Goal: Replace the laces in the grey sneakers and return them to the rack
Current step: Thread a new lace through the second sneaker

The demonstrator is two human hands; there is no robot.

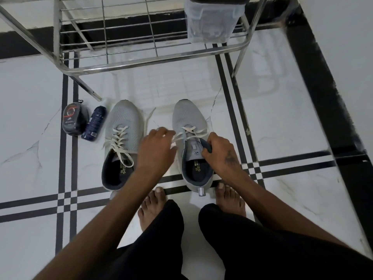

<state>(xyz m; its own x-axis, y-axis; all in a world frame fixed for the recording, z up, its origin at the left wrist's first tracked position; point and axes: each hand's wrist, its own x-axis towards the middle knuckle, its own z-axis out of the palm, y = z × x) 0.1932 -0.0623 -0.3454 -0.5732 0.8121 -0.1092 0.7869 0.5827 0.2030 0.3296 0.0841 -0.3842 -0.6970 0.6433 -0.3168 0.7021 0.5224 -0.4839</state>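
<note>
Far left of my left grip, on the floor (30,122): a dark shoe-polish pack (74,121) and, just beside it, a dark blue spray can (93,124), lying near a leg of the metal rack (153,59). A clear plastic container (212,21) sits on the rack, above and beyond both grips.

Next, the left sneaker (121,142), grey, just to the left of my left grip. Its white lace (119,140) is threaded through all visible eyelets, ends loose and untied.

Left hand (155,146): fingers curled, blurred with motion. It appears to pinch the white lace strand (189,131) of the right sneaker, but blur hides the fingertips, so I cannot tell for sure.

Right sneaker (189,126): directly between the two grips. Only the front eyelets carry lace; the upper ones look unthreaded.

Right hand (219,147): fingers curled around the dark collar edge beside the tongue, holding the shoe steady.

My reading: lacing of the second shoe is in hand, roughly half done on this shoe. The next move calls for feeding the free lace end through the next open eyelet while the right grip keeps the upper spread, then evening out both ends. Both shoes are on the floor, none on the rack yet.
</note>
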